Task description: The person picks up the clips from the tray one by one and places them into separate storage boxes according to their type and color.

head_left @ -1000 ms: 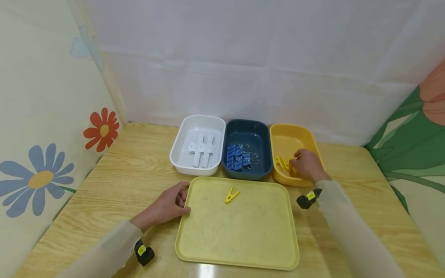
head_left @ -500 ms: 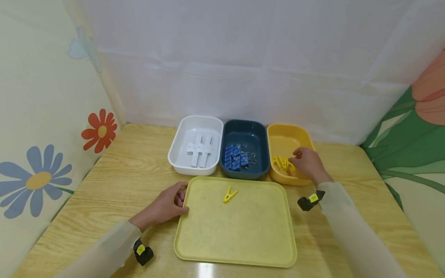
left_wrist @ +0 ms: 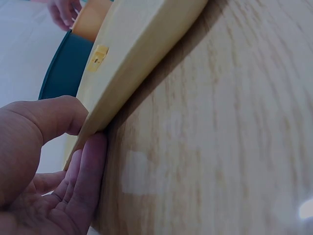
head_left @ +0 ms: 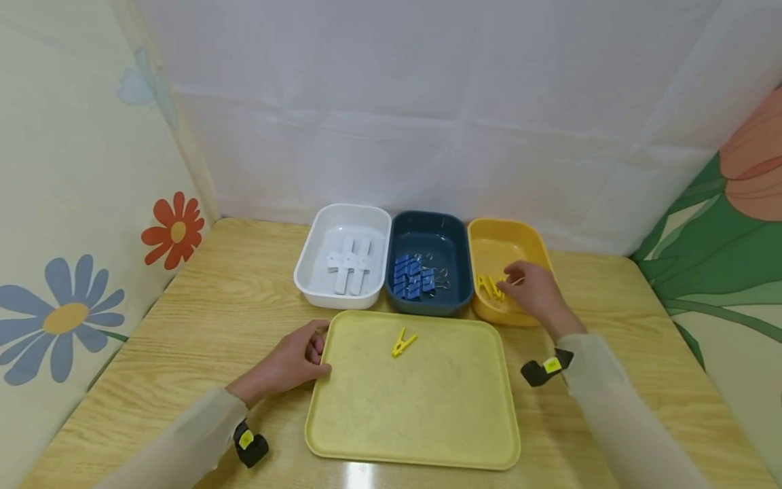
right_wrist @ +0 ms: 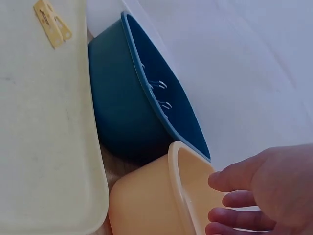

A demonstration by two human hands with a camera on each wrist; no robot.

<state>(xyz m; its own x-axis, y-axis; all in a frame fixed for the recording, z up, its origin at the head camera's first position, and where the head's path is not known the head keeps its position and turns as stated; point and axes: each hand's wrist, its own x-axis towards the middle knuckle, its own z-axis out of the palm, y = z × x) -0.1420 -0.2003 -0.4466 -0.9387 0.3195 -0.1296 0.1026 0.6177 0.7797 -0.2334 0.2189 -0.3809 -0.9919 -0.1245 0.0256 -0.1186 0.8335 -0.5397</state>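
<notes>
My left hand (head_left: 296, 360) grips the left edge of a pale yellow tray (head_left: 421, 407); in the left wrist view the thumb lies at the rim and the fingers (left_wrist: 90, 161) are under it. A single yellow clothespin (head_left: 403, 343) lies near the tray's far edge. My right hand (head_left: 533, 292) is over the yellow bin (head_left: 507, 234), its fingertips close to the yellow clothespins (head_left: 489, 286) inside and partly covering them in the head view. The right wrist view shows its thumb and fingers (right_wrist: 239, 215) apart, with nothing visible between them.
Left of the yellow bin stand a dark blue bin (head_left: 436, 231) with blue binder clips (head_left: 415, 277) and a white bin (head_left: 332, 221) with white clips (head_left: 349, 265). All three line up behind the tray on a wooden table (head_left: 244, 272), in front of a white cloth (head_left: 366, 102).
My right hand has risen off the clothespins in the yellow bin and shifted slightly left over them. The left hand stays on the tray edge. The head view has shifted slightly.
</notes>
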